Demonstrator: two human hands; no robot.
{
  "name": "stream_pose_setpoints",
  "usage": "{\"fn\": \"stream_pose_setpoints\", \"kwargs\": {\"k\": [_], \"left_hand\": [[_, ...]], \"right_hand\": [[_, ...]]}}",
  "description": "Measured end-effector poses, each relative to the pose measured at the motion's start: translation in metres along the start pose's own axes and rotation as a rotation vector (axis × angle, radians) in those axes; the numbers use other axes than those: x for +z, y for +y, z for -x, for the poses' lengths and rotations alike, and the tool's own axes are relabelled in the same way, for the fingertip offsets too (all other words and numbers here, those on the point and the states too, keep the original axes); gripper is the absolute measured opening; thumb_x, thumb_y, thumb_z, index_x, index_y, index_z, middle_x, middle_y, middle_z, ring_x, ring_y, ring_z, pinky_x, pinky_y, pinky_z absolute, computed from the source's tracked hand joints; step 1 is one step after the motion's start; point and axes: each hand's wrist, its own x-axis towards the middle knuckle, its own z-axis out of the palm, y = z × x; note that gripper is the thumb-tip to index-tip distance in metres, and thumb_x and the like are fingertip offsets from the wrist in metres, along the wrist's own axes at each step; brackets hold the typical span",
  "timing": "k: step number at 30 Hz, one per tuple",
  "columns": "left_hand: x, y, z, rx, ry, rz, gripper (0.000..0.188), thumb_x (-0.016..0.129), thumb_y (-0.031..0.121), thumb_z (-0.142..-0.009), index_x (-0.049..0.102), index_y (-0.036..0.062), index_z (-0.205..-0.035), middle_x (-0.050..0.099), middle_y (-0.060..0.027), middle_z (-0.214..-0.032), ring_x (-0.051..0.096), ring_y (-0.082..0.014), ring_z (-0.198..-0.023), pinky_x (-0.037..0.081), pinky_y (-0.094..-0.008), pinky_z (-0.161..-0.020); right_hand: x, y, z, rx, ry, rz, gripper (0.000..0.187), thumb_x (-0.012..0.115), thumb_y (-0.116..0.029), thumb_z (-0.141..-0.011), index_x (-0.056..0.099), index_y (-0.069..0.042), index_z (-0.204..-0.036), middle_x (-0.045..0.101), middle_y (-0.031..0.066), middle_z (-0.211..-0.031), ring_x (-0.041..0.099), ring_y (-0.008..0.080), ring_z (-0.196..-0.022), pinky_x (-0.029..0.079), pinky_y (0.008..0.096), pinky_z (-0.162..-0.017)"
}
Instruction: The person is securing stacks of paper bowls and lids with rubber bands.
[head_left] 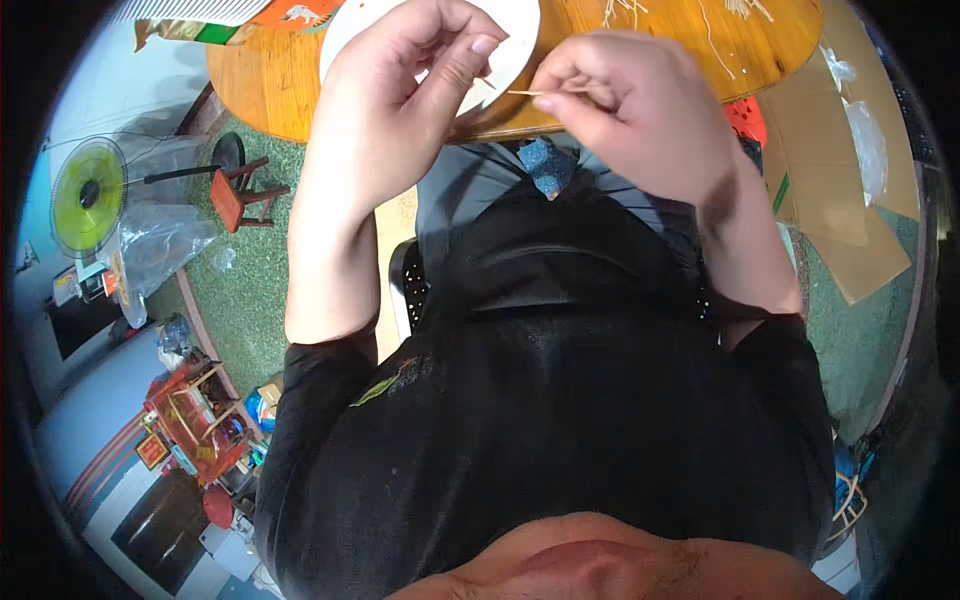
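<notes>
Over the near edge of a wooden table (257, 92), my left hand (405, 100) is closed in a pinch, thumb against the fingers. Whatever it holds is too small to make out. Just to its right, my right hand (640, 115) pinches a thin pale strand (524, 92) between thumb and forefinger. The strand's free end points left, toward my left hand. Beneath and beyond the left hand lies a round white plate (518, 40), partly covered by the hand.
More pale strands (716, 40) lie on the table's right side. A blue speckled object (547, 167) rests at my lap. On the left stand a green fan (88, 195) and a small reddish wooden chair (230, 200). Flattened cardboard (845, 225) lies at the right.
</notes>
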Motion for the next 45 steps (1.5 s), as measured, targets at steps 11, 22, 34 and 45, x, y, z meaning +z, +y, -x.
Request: {"fn": "stream_pose_setpoints", "kwargs": {"k": [11,22,34,45], "left_hand": [[-0.007,0.005,0.001,-0.056,-0.073,0.083,0.016,0.065,-0.002,-0.099,0.068,-0.0048,-0.115,0.075,-0.0089,-0.104,0.070,-0.0133,-0.098,0.055,-0.0266,-0.089],[-0.002,0.032,-0.011,-0.296,-0.073,0.272,0.003,0.068,-0.004,-0.097,0.068,-0.0029,-0.100,0.072,-0.0048,-0.090,0.066,-0.0078,-0.079,0.053,-0.0211,-0.071],[-0.001,0.036,-0.021,-0.356,-0.123,0.061,0.003,0.070,0.000,-0.097,0.069,-0.0025,-0.096,0.070,-0.0012,-0.085,0.062,-0.0062,-0.077,0.051,-0.0221,-0.068],[0.000,0.027,-0.025,-0.395,-0.049,0.268,0.003,0.067,-0.002,-0.098,0.069,-0.0031,-0.095,0.071,-0.0033,-0.086,0.064,-0.0071,-0.075,0.052,-0.0212,-0.068]], "right_hand": [[-0.002,0.023,-0.044,-0.662,0.412,-0.195,0.010,0.077,-0.009,-0.082,0.068,-0.005,-0.085,0.067,0.0115,-0.078,0.067,0.0298,-0.074,0.052,0.0378,-0.066],[0.005,0.016,-0.055,-0.684,0.410,-0.306,0.009,0.075,-0.001,-0.078,0.073,-0.004,-0.086,0.068,0.0123,-0.082,0.066,0.0309,-0.074,0.052,0.0371,-0.067],[0.013,0.012,-0.056,-0.574,0.464,-0.343,0.008,0.077,-0.002,-0.078,0.073,-0.003,-0.085,0.067,0.0104,-0.079,0.066,0.0285,-0.074,0.052,0.0352,-0.068],[0.050,-0.009,-0.001,-0.218,0.620,0.080,0.017,0.083,0.004,-0.076,0.073,-0.004,-0.088,0.069,0.0073,-0.087,0.067,0.0211,-0.078,0.053,0.0293,-0.071]]}}
